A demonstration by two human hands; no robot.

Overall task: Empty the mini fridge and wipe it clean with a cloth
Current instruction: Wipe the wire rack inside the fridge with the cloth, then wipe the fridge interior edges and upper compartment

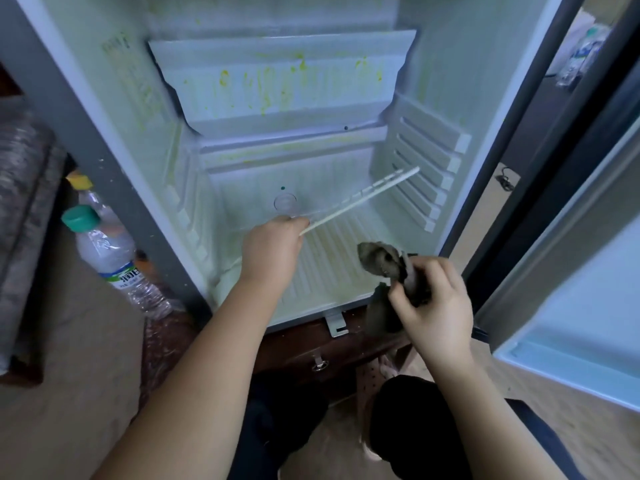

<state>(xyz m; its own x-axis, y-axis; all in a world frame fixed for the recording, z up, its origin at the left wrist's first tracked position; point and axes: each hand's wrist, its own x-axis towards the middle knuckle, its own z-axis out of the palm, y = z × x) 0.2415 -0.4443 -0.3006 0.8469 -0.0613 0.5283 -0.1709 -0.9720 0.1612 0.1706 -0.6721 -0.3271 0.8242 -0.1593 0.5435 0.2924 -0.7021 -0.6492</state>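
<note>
head: chinese-script label [126,277], bottle [104,249] beside fridge [138,98]

Mini fridge [138,98] cavity is open at the front. The door [571,271] stands swung wide to the right, off the approach.

Obstruction one: a clear shelf [363,195], tilted, crosses the lower cavity diagonally. It runs from front-centre, where the left grip [273,247] holds its white edge, up toward the rails [429,161] on the right wall. Room to pass shows over the fridge floor [332,258] beneath the shelf and along the left edge.

Obstruction two: a stained panel [284,84] leans across the upper back.

The right grip [436,306], pinching the cloth [381,261], occupies the floor's front right corner. Bottles [104,251] crowd the outer left wall.
</note>
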